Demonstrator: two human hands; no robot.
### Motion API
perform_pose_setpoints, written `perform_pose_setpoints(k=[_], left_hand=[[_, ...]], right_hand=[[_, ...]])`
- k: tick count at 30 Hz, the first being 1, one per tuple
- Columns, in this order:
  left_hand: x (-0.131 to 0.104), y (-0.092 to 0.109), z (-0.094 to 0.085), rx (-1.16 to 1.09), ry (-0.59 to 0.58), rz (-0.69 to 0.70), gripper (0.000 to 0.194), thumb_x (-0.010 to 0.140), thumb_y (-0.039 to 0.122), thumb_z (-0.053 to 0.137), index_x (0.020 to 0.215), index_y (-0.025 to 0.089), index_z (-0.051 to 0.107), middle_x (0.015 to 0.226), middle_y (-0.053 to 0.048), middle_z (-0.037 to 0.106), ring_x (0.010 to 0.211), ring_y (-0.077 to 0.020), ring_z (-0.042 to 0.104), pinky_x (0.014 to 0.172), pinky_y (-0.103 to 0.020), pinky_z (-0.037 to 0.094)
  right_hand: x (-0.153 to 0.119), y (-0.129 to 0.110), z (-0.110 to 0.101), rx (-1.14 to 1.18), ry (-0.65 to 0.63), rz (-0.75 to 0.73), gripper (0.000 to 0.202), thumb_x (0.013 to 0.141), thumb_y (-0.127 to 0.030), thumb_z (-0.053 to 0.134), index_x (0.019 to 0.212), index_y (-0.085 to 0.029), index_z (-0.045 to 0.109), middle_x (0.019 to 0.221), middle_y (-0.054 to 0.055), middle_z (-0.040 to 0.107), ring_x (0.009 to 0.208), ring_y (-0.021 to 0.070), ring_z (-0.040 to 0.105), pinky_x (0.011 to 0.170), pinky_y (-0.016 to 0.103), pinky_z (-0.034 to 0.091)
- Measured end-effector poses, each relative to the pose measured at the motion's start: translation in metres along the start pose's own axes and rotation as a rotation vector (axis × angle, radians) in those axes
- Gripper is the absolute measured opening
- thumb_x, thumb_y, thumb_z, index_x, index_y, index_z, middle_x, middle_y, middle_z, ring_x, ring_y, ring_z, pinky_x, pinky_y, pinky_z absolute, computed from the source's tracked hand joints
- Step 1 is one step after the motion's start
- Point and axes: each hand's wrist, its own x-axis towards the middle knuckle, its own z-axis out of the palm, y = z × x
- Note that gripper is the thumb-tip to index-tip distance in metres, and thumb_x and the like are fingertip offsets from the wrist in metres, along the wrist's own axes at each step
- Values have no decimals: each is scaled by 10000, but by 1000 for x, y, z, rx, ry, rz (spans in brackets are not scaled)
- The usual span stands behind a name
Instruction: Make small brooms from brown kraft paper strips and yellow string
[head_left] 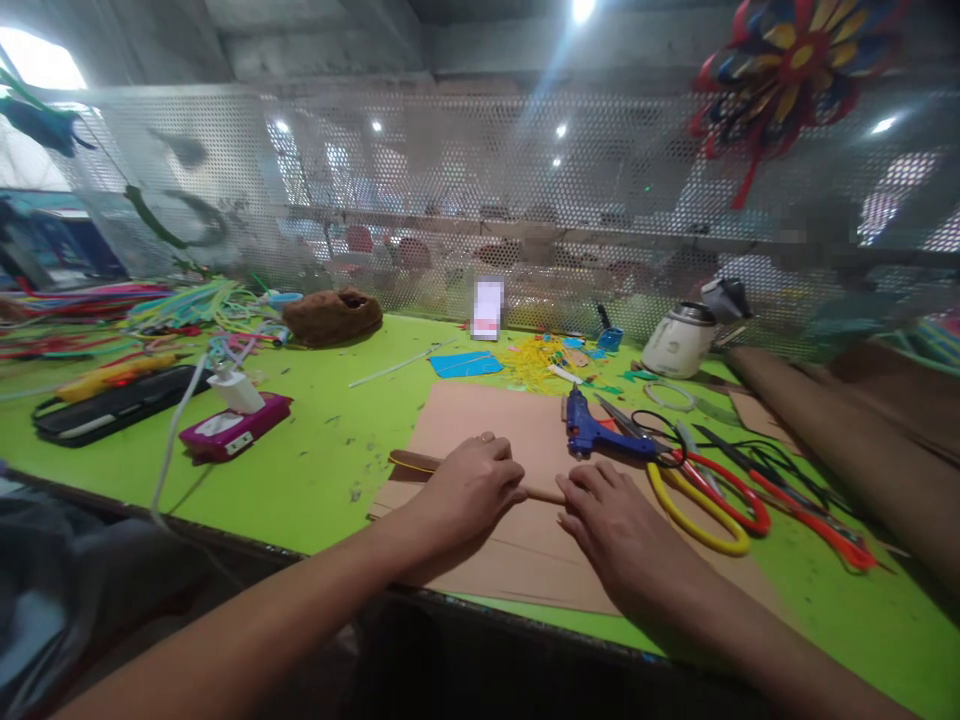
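Two bare hands are pressing down on a thin brown rolled paper stick that is lying across a flat sheet of brown cardboard on a lime-green worktable. The left hand is curling loosely over the stick's left stretch, fingers bent and knuckles up; the right hand is lying nearly flat, fingers stretched out, with fingertips touching the stick's right end. Neither hand is gripping it in a closed fist.

Just beyond the right hand, a blue hot-glue gun is resting on the cardboard's edge, beside yellow-handled scissors and red-handled scissors. Farther back, a small blue cup is holding a dark tool, and a white rounded kettle-like pot is standing closed, its contents hidden. At left, a magenta rectangular case is carrying a white plug adapter, near a shallow black tray with a yellow object lying along it.
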Motion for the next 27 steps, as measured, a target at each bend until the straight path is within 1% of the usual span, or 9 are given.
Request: perform_pose_setpoints(k=[5, 8, 10, 14, 16, 20, 23, 25, 27], left_hand=[[1, -4, 7, -80, 6, -4, 264, 917, 309, 476, 754, 161, 621, 803, -48, 558, 796, -161, 493, 705, -275, 382], [-1, -4, 7, -132, 17, -14, 253, 918, 282, 472, 761, 155, 624, 813, -50, 539, 801, -157, 495, 709, -270, 390], [-2, -3, 6, -158, 9, -4, 252, 919, 268, 469, 758, 151, 623, 814, -52, 531, 799, -156, 495, 707, -269, 395], [-1, -2, 2, -181, -9, 24, 251, 919, 251, 460, 764, 148, 628, 824, -56, 527, 792, -154, 494, 701, -268, 401], [-1, -2, 2, -167, -4, 22, 259, 920, 257, 457, 761, 147, 629, 828, -58, 527, 794, -156, 494, 709, -272, 401], [0, -1, 2, -148, -7, 17, 281, 923, 272, 451, 753, 141, 633, 829, -64, 534, 801, -159, 499, 722, -276, 404], [0, -2, 2, -151, -24, 22, 283, 924, 279, 449, 768, 141, 640, 833, -66, 541, 799, -159, 501, 720, -277, 409], [0, -2, 3, -142, -26, 20, 283, 924, 283, 452, 767, 144, 642, 825, -62, 544, 794, -159, 500, 715, -280, 410], [-1, -1, 4, -126, -7, 8, 286, 923, 285, 456, 752, 145, 638, 816, -59, 546, 791, -159, 500, 712, -283, 409]], right_hand=[[1, 1, -6, 168, 19, 43, 300, 925, -236, 433, 1203, -154, 508, 1130, 136, 560, 1041, 267, 485, 893, 461, 430], [1, 0, -8, 183, -6, 80, 374, 927, -268, 430, 1281, -154, 467, 1144, 147, 573, 1058, 275, 511, 882, 455, 450], [-1, 1, -7, 174, -11, 89, 412, 929, -294, 423, 1315, -150, 447, 1200, 159, 563, 1093, 282, 519, 878, 446, 464], [-5, 9, -4, 172, -6, 33, 451, 916, -309, 446, 1346, -174, 439, 1301, 151, 527, 1183, 284, 487, 930, 458, 448], [-5, 11, -3, 187, -4, 22, 444, 913, -299, 454, 1341, -182, 452, 1300, 149, 531, 1195, 285, 479, 948, 473, 433], [-1, 9, -4, 232, -3, 99, 411, 919, -293, 443, 1307, -165, 482, 1257, 155, 556, 1172, 281, 496, 939, 473, 439], [0, 8, -4, 272, 2, 114, 376, 918, -285, 443, 1270, -169, 507, 1234, 145, 572, 1172, 274, 493, 945, 465, 440], [-1, 11, -4, 308, 41, 120, 353, 924, -275, 428, 1253, -178, 512, 1209, 138, 587, 1138, 260, 523, 926, 452, 459], [-4, 14, -4, 315, 113, 103, 330, 922, -249, 423, 1231, -184, 519, 1183, 132, 602, 1109, 251, 543, 920, 449, 463]])
